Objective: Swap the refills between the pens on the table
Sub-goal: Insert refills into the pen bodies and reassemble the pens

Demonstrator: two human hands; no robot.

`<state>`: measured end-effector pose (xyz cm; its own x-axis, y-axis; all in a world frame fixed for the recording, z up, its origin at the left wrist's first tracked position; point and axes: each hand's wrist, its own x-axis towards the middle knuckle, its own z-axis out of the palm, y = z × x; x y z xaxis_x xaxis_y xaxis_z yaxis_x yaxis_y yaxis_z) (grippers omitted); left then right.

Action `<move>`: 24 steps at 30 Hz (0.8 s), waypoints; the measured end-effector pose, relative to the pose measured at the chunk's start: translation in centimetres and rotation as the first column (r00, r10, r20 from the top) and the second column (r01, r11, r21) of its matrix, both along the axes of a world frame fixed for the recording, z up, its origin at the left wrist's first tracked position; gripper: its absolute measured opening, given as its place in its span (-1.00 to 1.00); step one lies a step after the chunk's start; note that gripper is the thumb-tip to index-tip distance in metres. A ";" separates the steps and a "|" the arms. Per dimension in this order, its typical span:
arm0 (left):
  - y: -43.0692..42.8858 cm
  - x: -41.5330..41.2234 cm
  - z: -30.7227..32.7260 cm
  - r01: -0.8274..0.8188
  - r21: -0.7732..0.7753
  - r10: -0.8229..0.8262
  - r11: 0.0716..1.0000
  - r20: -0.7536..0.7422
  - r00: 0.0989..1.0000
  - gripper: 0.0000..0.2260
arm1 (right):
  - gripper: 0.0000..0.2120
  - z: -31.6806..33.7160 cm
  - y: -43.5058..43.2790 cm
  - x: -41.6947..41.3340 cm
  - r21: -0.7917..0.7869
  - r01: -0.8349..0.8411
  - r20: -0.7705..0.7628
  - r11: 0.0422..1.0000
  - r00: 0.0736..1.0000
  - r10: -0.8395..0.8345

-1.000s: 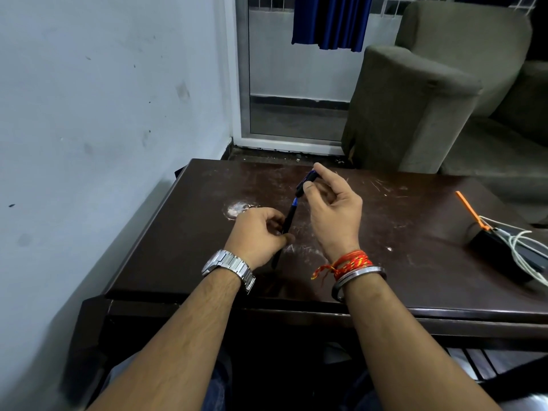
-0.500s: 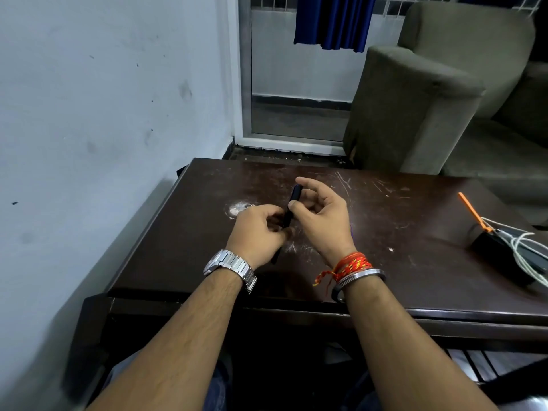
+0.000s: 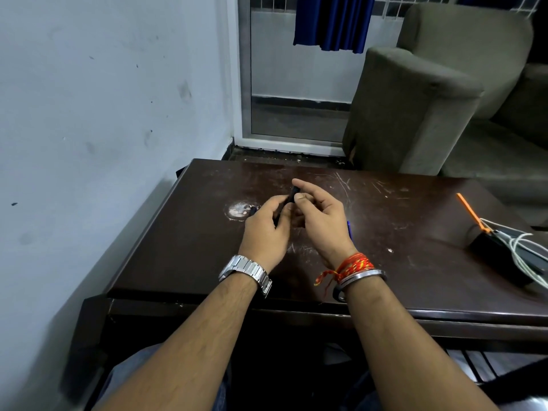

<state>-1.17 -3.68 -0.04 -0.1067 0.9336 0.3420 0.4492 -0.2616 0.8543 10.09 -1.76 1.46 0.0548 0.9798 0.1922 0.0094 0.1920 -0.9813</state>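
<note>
Head view: dark pen [image 3: 292, 197] is pinched by left hand [image 3: 267, 229] and right hand [image 3: 321, 221] above table [image 3: 400, 262]; blue pen [image 3: 349, 229] lies beside right wrist; swap judged unfinished.

scratched glossy wooden table [image 3: 385, 262], metal watch [image 3: 246, 272]

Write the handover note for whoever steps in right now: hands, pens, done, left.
Left hand: closed on the lower part of the dark slim pen, above the scratched dark brown wooden table.
Right hand: thumb and fingers pinch the same pen's upper end.
A blue pen piece lies on the table, mostly hidden behind the right hand.
Done: cannot tell which refill sits in the held pen.
Left: close this pen up, refit the other, check both.
</note>
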 end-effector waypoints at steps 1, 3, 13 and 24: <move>0.1 0.1 0.1 -0.010 0.001 0.010 1.000 -0.021 1.000 -0.83 | -0.69 0.1 -0.1 0.0 -0.004 -0.014 -0.031 1.000 0.999 0.014; 0.2 0.4 0.2 -0.010 -0.012 0.010 1.000 -0.057 0.998 -0.89 | -0.71 0.4 -0.3 0.0 -0.010 -0.048 -0.088 0.999 0.995 0.047; 0.6 -0.1 1.2 -0.157 -0.067 0.157 0.985 0.002 0.988 -0.84 | -0.64 0.0 0.2 0.3 -0.031 -0.013 -0.133 0.999 0.991 0.009; 2.4 -7.2 -0.2 -0.460 -0.337 0.420 0.822 -0.187 0.888 -0.97 | -0.78 -0.4 0.5 0.8 -0.105 0.188 -0.005 0.977 0.982 -0.190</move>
